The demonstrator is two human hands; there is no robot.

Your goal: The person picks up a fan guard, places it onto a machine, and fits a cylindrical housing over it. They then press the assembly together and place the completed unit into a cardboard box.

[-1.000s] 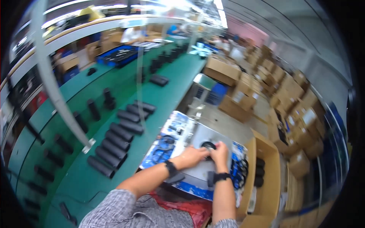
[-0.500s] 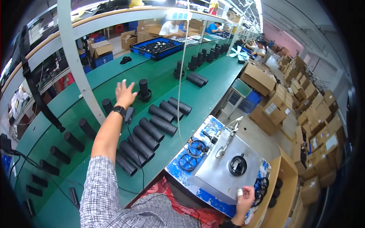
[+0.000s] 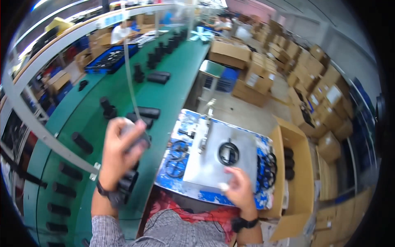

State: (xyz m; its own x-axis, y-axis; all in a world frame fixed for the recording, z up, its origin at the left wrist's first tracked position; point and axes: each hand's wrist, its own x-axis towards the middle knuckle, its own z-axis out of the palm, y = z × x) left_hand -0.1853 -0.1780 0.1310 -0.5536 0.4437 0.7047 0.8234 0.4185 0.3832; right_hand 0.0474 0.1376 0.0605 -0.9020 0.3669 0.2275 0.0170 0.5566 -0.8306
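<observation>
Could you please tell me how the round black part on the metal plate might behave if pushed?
The round black part likely feels stiff, as its outline is neatly circular. Lying flat, it seems unlikely to tip. The smooth-looking metal plate may let it slide, unless it is fixed.

Black tubes [image 3: 149,112] on green bench [image 3: 172,105]

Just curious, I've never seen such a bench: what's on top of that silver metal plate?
The silver metal plate bears a round black part and, along its left side, a metal fixture. The right hand and black part hide what's beneath.
</observation>
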